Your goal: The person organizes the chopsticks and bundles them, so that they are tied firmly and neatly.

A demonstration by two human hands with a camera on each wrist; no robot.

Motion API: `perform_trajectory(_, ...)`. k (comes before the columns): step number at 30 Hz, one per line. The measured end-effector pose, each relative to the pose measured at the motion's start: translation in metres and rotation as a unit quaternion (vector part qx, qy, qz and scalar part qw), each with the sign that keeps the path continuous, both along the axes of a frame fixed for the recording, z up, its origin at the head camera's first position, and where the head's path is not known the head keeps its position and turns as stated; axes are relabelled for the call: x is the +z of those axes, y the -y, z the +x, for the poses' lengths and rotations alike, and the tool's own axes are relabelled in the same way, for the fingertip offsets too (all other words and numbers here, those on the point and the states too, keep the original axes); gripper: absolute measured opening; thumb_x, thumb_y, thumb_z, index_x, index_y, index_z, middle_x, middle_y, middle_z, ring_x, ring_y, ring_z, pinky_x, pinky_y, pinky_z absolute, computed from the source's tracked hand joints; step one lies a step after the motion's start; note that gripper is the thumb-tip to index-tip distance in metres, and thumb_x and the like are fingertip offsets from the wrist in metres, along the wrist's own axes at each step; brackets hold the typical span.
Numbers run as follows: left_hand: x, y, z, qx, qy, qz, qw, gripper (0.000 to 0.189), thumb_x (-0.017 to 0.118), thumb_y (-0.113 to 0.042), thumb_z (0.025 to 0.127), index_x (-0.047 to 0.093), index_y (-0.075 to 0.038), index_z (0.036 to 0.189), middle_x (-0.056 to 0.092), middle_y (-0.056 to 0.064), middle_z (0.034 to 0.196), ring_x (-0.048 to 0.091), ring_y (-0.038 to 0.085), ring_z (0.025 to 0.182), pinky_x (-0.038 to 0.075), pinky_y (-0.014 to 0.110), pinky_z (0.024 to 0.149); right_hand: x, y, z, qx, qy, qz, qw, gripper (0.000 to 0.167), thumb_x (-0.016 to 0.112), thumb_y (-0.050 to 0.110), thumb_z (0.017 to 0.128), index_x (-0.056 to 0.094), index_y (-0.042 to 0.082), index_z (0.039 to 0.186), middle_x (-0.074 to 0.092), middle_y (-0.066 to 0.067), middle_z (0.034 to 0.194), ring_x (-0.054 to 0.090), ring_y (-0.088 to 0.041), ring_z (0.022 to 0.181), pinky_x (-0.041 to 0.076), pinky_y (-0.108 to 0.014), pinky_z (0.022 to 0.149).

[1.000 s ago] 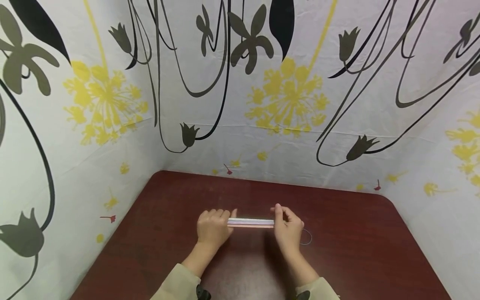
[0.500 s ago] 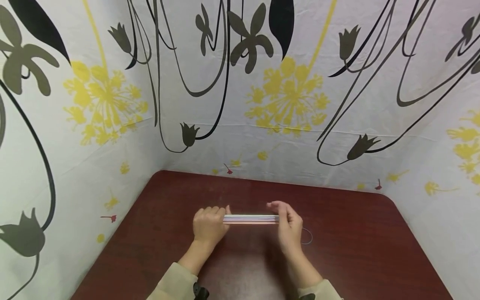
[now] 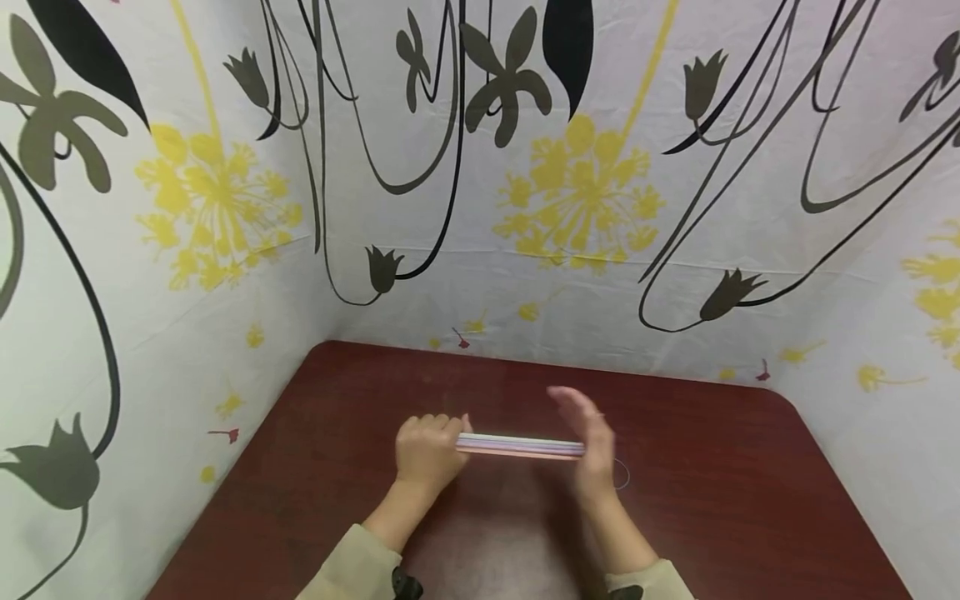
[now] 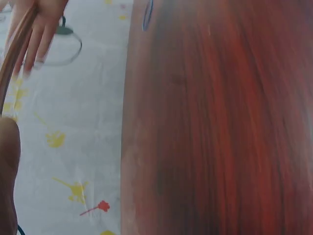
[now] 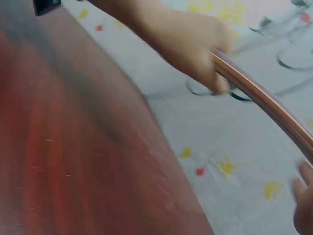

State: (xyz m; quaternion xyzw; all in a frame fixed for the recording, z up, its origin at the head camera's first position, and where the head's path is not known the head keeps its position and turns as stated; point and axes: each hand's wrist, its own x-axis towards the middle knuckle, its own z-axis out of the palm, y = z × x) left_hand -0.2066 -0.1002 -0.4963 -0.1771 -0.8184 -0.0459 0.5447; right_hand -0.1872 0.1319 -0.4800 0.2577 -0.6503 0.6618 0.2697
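Currently, the left hand (image 3: 429, 452) has its grip curled firmly round the left end of a slim pastel bundle (image 3: 520, 446). The bundle is held above the dark red surface (image 3: 375, 392), spanning both hands, its right end slightly lower. At that end, the right hand (image 3: 596, 450) has its grip spread, fingers straight and pointing up and away, palm side against the bundle's tip. Just right of it, a thin loop (image 3: 628, 475) lies on the surface. Versus 1.0 s earlier: right fingers were bent; now extended, with more bundle exposed.
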Motion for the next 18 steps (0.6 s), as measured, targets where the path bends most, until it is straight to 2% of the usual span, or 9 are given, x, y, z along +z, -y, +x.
perform_trajectory(4, -0.004, -0.001, 0.002, -0.001, 0.01, -0.006, 0.9999, 0.035, 0.059, -0.02, 0.081, 0.045, -0.016, 0.048, 0.047, -0.003, 0.045, 0.04, 0.016, 0.037, 0.028, 0.029, 0.04, -0.001, -0.008, -0.001, 0.054, 0.012, 0.058, 0.9968, 0.05, 0.02, 0.015, 0.109, 0.055, -0.018, 0.124, 0.065, -0.03, 0.119, 0.065, -0.02, 0.118, 0.048, -0.029, 0.1)
perform_trajectory(6, -0.005, 0.002, 0.002, 0.0, 0.01, -0.004, 0.9999, 0.033, 0.059, -0.02, 0.08, 0.047, -0.016, 0.049, 0.048, -0.003, 0.045, 0.041, 0.016, 0.037, 0.027, 0.029, 0.04, -0.004, -0.018, -0.005, 0.022, 0.03, 0.075, 0.9965, 0.046, 0.024, 0.013, 0.11, 0.056, -0.015, 0.126, 0.065, -0.029, 0.12, 0.065, -0.019, 0.116, 0.049, -0.027, 0.098)
perform_trajectory(8, -0.005, 0.004, 0.002, -0.002, 0.011, -0.004, 0.9999, 0.033, 0.059, -0.02, 0.08, 0.048, -0.015, 0.049, 0.049, -0.003, 0.046, 0.041, 0.015, 0.037, 0.027, 0.028, 0.04, -0.01, -0.032, -0.009, -0.048, 0.053, 0.138, 0.9879, 0.036, 0.038, 0.013, 0.108, 0.06, -0.01, 0.125, 0.068, -0.024, 0.119, 0.066, -0.021, 0.112, 0.051, -0.03, 0.093)
perform_trajectory(9, -0.005, 0.005, 0.002, -0.003, 0.013, -0.002, 0.9999, 0.033, 0.059, -0.02, 0.08, 0.048, -0.015, 0.05, 0.049, -0.003, 0.046, 0.04, 0.015, 0.037, 0.027, 0.028, 0.04, -0.013, -0.041, -0.01, -0.091, 0.067, 0.19, 0.9752, 0.031, 0.046, 0.013, 0.106, 0.063, -0.007, 0.123, 0.069, -0.02, 0.117, 0.067, -0.023, 0.109, 0.052, -0.034, 0.091)
perform_trajectory(10, -0.005, 0.006, 0.002, -0.003, 0.014, 0.0, 0.9999, 0.033, 0.059, -0.02, 0.08, 0.049, -0.015, 0.05, 0.049, -0.003, 0.046, 0.04, 0.016, 0.037, 0.027, 0.028, 0.04, -0.017, -0.05, -0.011, -0.131, 0.084, 0.256, 0.9542, 0.027, 0.053, 0.012, 0.103, 0.066, -0.003, 0.122, 0.07, -0.016, 0.116, 0.067, -0.025, 0.107, 0.052, -0.038, 0.089)
perform_trajectory(12, -0.004, 0.007, 0.002, -0.004, 0.017, 0.004, 0.9998, 0.033, 0.06, -0.02, 0.081, 0.05, -0.015, 0.05, 0.049, -0.002, 0.046, 0.04, 0.016, 0.037, 0.027, 0.028, 0.04, -0.025, -0.069, -0.012, -0.184, 0.113, 0.39, 0.8951, 0.026, 0.067, 0.01, 0.095, 0.069, 0.003, 0.119, 0.07, -0.013, 0.115, 0.066, -0.031, 0.106, 0.052, -0.049, 0.086)
perform_trajectory(15, -0.005, 0.008, 0.003, -0.007, 0.02, 0.005, 0.9998, 0.033, 0.06, -0.02, 0.082, 0.051, -0.014, 0.051, 0.049, -0.002, 0.046, 0.041, 0.016, 0.037, 0.028, 0.028, 0.041, -0.036, -0.091, -0.01, -0.18, 0.162, 0.524, 0.8162, 0.03, 0.071, 0.004, 0.088, 0.07, 0.005, 0.118, 0.067, -0.017, 0.114, 0.063, -0.042, 0.105, 0.049, -0.06, 0.082)
perform_trajectory(16, -0.005, 0.009, 0.003, -0.009, 0.022, 0.004, 0.9997, 0.033, 0.059, -0.02, 0.082, 0.051, -0.014, 0.051, 0.05, -0.002, 0.046, 0.041, 0.016, 0.037, 0.028, 0.028, 0.041, -0.04, -0.097, -0.01, -0.175, 0.18, 0.544, 0.8006, 0.031, 0.071, 0.002, 0.087, 0.07, 0.004, 0.117, 0.066, -0.017, 0.112, 0.063, -0.043, 0.103, 0.05, -0.06, 0.081)
perform_trajectory(18, -0.007, 0.009, 0.005, -0.013, 0.027, 0.003, 0.9995, 0.033, 0.059, -0.02, 0.082, 0.051, -0.015, 0.051, 0.05, -0.003, 0.046, 0.041, 0.015, 0.037, 0.027, 0.027, 0.041, -0.046, -0.105, -0.009, -0.17, 0.213, 0.557, 0.7847, 0.03, 0.071, -0.003, 0.084, 0.071, 0.004, 0.113, 0.065, -0.017, 0.105, 0.064, -0.042, 0.097, 0.051, -0.056, 0.076)
